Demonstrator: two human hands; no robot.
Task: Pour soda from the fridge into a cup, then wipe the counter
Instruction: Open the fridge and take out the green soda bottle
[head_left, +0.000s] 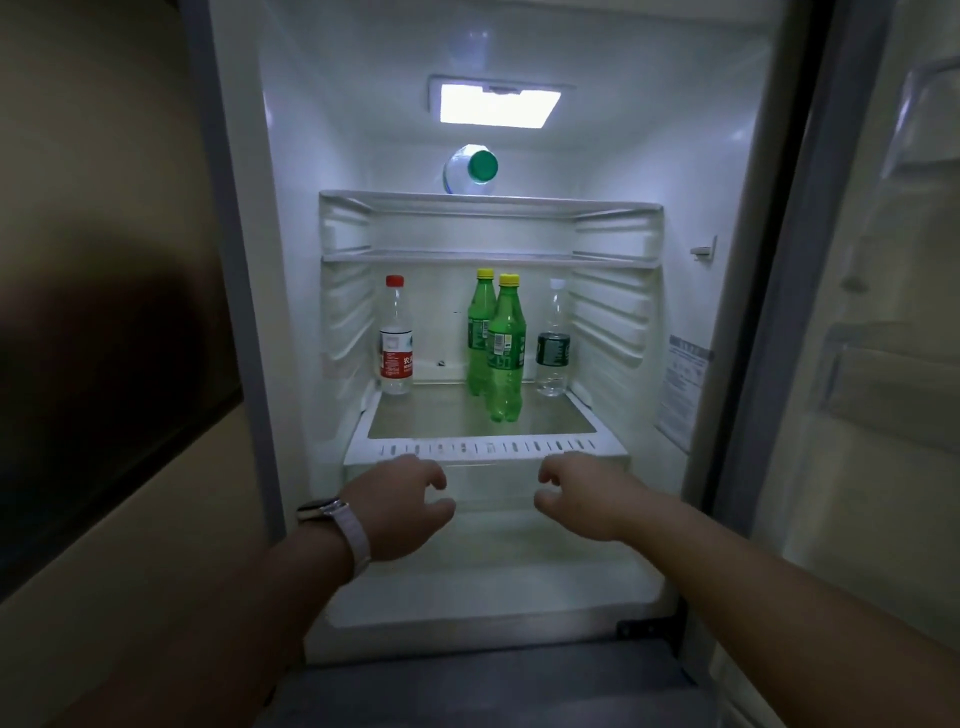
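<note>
Soda bottle (505, 348), the nearer green one, stands upright on the fridge shelf (483, 449). Our left hand (400, 501) and right hand (584, 496) hover below it, fingers loosely curled, holding nothing.

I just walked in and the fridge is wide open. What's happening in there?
A person is reaching both hands towards the open fridge. The left hand, with a watch on its wrist, and the right hand are in front of the lower shelf, fingers loosely curled, holding nothing. On that shelf stand a front soda bottle, a back soda bottle, a red-capped water bottle and a dark-labelled bottle. No bottle is picked up yet.
</note>
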